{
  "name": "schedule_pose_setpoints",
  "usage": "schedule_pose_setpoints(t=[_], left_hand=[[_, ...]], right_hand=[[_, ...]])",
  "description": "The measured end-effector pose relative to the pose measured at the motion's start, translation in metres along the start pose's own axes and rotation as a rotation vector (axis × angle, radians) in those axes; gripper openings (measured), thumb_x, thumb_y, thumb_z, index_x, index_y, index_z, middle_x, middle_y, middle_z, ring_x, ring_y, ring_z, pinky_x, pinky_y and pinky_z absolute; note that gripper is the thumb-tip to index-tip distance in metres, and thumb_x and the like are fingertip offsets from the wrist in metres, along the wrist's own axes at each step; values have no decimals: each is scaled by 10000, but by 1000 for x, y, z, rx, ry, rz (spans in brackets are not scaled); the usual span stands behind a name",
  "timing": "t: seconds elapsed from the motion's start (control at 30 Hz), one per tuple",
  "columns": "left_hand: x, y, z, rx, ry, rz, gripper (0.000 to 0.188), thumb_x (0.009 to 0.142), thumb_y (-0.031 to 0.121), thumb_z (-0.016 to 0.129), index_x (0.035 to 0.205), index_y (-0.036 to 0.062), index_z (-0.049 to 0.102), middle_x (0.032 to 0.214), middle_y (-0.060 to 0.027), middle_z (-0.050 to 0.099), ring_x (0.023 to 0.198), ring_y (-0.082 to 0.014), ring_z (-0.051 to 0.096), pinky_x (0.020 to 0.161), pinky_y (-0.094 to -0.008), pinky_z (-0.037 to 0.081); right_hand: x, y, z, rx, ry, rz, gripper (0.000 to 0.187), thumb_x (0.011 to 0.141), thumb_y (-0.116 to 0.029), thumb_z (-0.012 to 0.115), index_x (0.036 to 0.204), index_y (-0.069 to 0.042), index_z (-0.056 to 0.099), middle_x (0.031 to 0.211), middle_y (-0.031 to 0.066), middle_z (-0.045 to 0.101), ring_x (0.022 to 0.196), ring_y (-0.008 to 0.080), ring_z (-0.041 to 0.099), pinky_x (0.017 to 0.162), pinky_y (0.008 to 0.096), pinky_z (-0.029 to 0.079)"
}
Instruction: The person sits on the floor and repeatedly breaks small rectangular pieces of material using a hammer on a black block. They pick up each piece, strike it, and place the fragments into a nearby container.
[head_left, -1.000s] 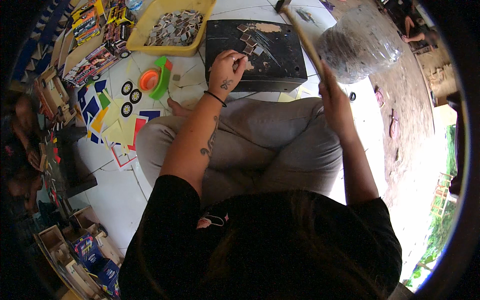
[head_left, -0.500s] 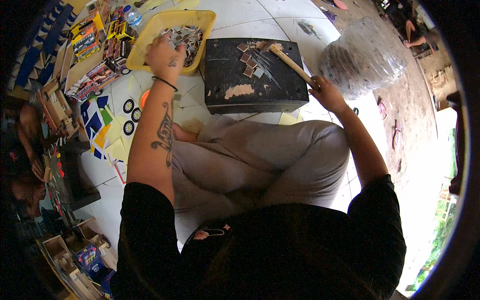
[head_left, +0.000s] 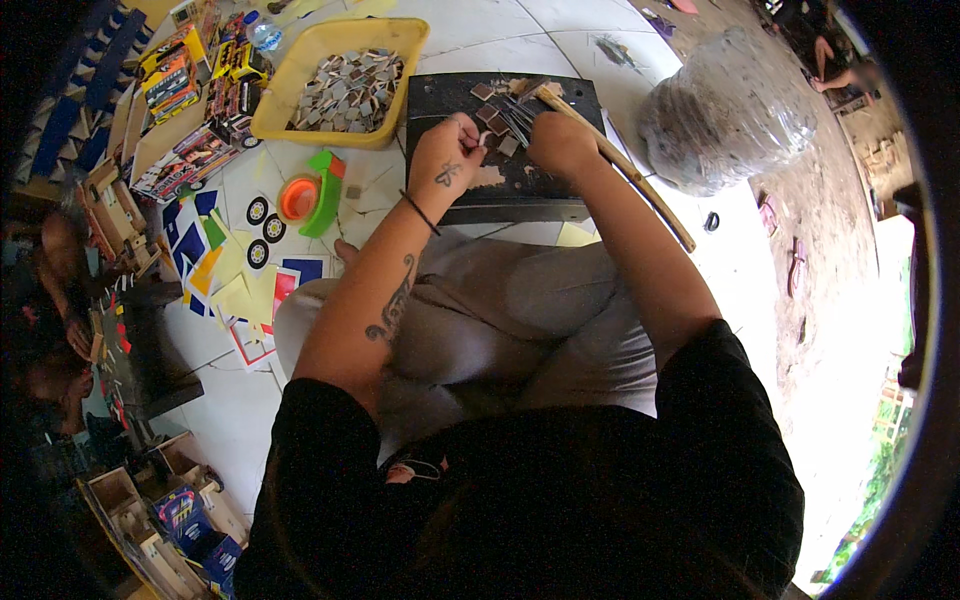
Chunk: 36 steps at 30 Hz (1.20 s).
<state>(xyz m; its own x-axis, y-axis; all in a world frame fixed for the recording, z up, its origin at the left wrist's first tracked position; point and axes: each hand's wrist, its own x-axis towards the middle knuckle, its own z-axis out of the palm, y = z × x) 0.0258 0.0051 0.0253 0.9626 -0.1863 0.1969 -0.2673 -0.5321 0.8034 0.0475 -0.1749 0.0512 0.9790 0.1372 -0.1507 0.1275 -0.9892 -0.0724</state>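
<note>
I sit cross-legged on a white tiled floor with a black board in front of my knees. My left hand rests on the board and pinches a small flat piece between its fingertips. My right hand is closed around a long wooden brush, whose dark bristles touch the board near a few small brown square pieces. A pale smear of glue lies on the board under my left wrist.
A yellow tray full of small square pieces stands to the left of the board. An orange and green tape dispenser, coloured paper cut-outs and toy boxes lie at the left. A big clear plastic bag stands at the right.
My left hand has come back from the yellow tray to the black board with a small piece. My right hand has slid up the brush towards its bristles, over the board.
</note>
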Motion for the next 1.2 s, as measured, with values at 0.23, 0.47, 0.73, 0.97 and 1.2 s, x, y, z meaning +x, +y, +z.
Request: schedule_pose_setpoints(t=[0.23,0.47,0.73,0.97,1.2], left_hand=[[-30,-6,-9,236,183,107,260,753,108,700,1003,58,644,859,-102,588,681,-236,574,639,-325,487],[-17,-13,-3,488,355,329,276,755,102,705,1013,44,625,861,-105,594,690,-245,582,644,-337,493],[-19,-7,0,-209,211,103,192,748,29,686,933,19,634,824,-113,665,723,-232,644,662,-326,507],[-16,-7,0,92,246,296,197,707,70,737,887,45,661,842,-92,665,804,-241,620,733,-340,485],[-14,-15,3,24,137,217,146,678,107,749,791,54,674,759,-92,668,740,-242,635,697,-356,487]], right_hand=[[-16,27,-7,507,70,20,308,756,-303,619,833,-13,689,779,226,650,736,316,662,730,402,518],[-34,16,1,1102,384,-8,243,781,-64,652,1010,11,619,808,83,665,740,143,627,673,256,491],[-27,-13,22,902,267,-178,160,815,-17,641,974,-7,627,866,56,656,802,98,602,727,249,479],[-31,-6,17,862,232,-148,132,784,-50,681,909,-10,663,801,74,675,717,122,623,671,262,492],[-28,-15,14,1085,356,-168,150,761,-96,716,885,-13,698,785,101,696,664,124,625,637,277,495]])
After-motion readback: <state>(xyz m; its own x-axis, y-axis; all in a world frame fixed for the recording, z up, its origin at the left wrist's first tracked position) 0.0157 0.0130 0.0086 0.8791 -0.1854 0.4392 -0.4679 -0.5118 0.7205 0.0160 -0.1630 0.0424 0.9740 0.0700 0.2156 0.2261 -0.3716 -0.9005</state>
